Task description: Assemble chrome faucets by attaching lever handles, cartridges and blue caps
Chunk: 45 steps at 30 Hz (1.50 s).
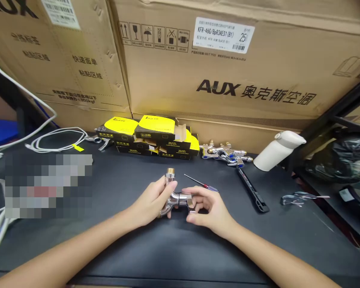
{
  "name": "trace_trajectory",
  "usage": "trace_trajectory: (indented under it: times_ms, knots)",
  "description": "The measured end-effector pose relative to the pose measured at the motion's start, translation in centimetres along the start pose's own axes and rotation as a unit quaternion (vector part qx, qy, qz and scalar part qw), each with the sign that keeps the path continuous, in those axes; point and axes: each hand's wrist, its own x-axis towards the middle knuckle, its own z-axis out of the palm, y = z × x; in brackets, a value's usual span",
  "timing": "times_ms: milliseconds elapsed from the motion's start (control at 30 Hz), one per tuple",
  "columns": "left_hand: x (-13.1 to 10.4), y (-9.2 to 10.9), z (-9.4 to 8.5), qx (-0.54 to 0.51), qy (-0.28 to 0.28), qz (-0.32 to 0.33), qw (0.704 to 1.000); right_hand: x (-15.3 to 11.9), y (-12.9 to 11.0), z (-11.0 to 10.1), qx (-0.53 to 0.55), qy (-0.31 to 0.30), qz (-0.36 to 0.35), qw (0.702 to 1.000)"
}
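A chrome faucet [177,199] with a brass threaded end pointing up is held above the dark table, in the middle of the view. My left hand [151,200] wraps round its body, thumb lying across the front. On the other side, my right hand [211,210] grips the faucet's lever handle between thumb and fingers; part of the handle is hidden by them. Just beyond my right hand lies a screwdriver [202,184] with a thin shaft and a red and dark handle.
Yellow and black boxes [156,124] are stacked at the back, one with its flap open. Right of them lie several chrome faucets [225,153], a black tool [252,190], a white bottle [277,150] and glasses [301,198]. White cables [58,134] run along the left. Large cartons [168,80] stand behind.
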Motion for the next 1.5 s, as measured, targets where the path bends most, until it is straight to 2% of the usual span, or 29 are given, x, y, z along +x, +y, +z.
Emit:
trace_trajectory:
  times_ms: [100,233,333,500,667,733,833,1067,1200,1367,1433,1500]
  knots:
    - [-0.1,0.0,-0.3,0.034,0.006,0.026,0.999,0.1,0.0,-0.3,0.016,-0.045,0.009,0.999]
    - [-0.2,0.2,-0.4,0.051,0.026,0.037,0.998,0.4,-0.2,-0.5,0.112,-0.117,0.022,0.987]
    - [-0.1,0.4,-0.4,0.03,0.038,0.032,0.998,0.7,-0.3,-0.4,0.153,-0.105,0.045,0.982]
    - [0.2,0.6,-0.4,-0.024,0.018,-0.001,1.0,0.7,-0.3,-0.2,0.134,-0.069,0.047,0.987]
    - [0.0,0.8,-0.8,0.043,0.066,0.065,0.995,0.6,-0.5,-0.2,0.204,-0.109,0.105,0.967]
    - [-0.1,0.8,-0.9,0.057,0.066,0.076,0.993,0.6,-0.6,-0.2,0.22,-0.117,0.108,0.962]
    - [-0.2,0.7,-0.7,0.029,0.053,0.063,0.996,0.6,-0.6,-0.1,0.201,-0.106,0.103,0.968]
    - [0.4,0.4,-0.3,-0.032,-0.001,-0.016,0.999,0.5,-0.3,0.2,0.142,-0.069,0.067,0.985]
    - [0.6,0.3,-0.4,-0.037,-0.014,-0.028,0.999,0.4,0.1,0.1,0.088,-0.068,0.037,0.993]
    - [1.1,0.2,-0.6,-0.089,-0.021,-0.077,0.993,0.4,0.1,-0.1,0.053,-0.051,0.022,0.997]
    - [1.4,0.2,-1.0,-0.138,-0.026,-0.082,0.987,0.7,-0.2,-0.5,0.057,-0.032,0.007,0.998]
    - [1.7,0.3,-1.5,-0.186,-0.019,-0.076,0.979,1.1,-0.3,-1.1,0.038,0.018,-0.016,0.999]
